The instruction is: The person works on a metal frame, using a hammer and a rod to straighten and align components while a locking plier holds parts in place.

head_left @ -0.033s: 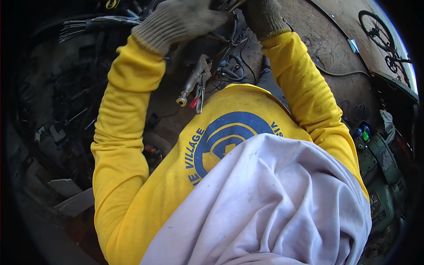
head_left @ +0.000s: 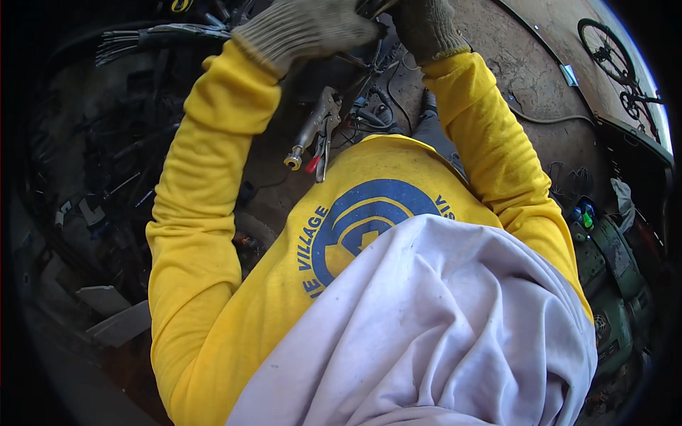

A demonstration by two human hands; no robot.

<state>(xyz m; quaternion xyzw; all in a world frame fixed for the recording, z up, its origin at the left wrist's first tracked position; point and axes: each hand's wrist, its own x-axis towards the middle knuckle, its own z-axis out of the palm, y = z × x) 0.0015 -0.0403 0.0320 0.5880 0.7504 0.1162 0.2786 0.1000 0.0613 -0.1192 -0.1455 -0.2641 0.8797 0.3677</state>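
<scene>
My left hand (head_left: 309, 32), in a grey knitted work glove, reaches across the top of the view toward my right hand. Motion smears its fingers, so whether they grip is unclear. Beside it my right hand (head_left: 426, 32), gloved too, is bent closed at the upper edge, its fingertips cut off. Thin metal pieces (head_left: 375, 8) show between the two hands; their kind cannot be made out. Below my left hand, a pair of locking pliers (head_left: 323, 124) with a red-tipped release lever hangs by its jaws from dark metalwork, handles pointing down.
Several thin rods (head_left: 121, 46) stick out at the upper left. Cables (head_left: 383, 106) run below the hands. Dark clutter and pale flat pieces (head_left: 117, 319) lie on the left. A green machine (head_left: 611, 305) stands at right, a bicycle (head_left: 607, 53) at the far upper right.
My left hand and forearm have shifted right and slightly up, closer to my right hand. My right hand and the locking pliers have hardly moved.
</scene>
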